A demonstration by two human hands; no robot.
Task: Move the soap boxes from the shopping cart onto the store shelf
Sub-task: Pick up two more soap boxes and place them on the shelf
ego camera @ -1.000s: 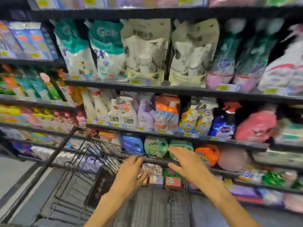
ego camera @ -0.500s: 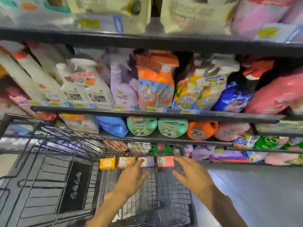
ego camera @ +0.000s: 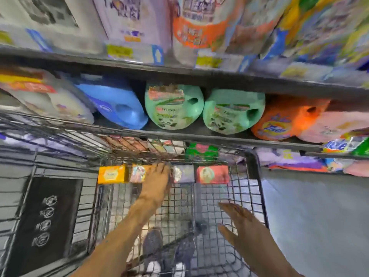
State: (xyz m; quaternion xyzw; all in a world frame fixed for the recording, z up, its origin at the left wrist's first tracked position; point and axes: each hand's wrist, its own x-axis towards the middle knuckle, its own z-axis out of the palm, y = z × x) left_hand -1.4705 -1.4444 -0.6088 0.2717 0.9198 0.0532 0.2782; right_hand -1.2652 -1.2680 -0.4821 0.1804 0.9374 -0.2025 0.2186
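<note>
Several soap boxes stand in a row at the far end of the wire shopping cart (ego camera: 253, 176): a yellow box (ego camera: 112, 174), a pink-orange box (ego camera: 138, 174), a purple box (ego camera: 183, 174) and a red box (ego camera: 212, 174). My left hand (ego camera: 157, 180) reaches into the cart and its fingers lie over the boxes between the pink-orange and purple ones; the grip is hidden. My right hand (ego camera: 237, 222) hovers with spread fingers above the cart floor, well short of the boxes. The store shelf (ego camera: 199, 134) runs just beyond the cart.
Blue (ego camera: 117, 108), green (ego camera: 173, 108) and orange (ego camera: 287, 118) detergent jugs fill the shelf above the cart's far rim. Pouches crowd the shelf higher up. A black sign panel (ego camera: 48, 218) hangs on the cart's left side. Grey floor lies to the right.
The camera has tipped down and closer to the cart. My left hand has reached forward onto the row of boxes. My right hand has dropped back toward me.
</note>
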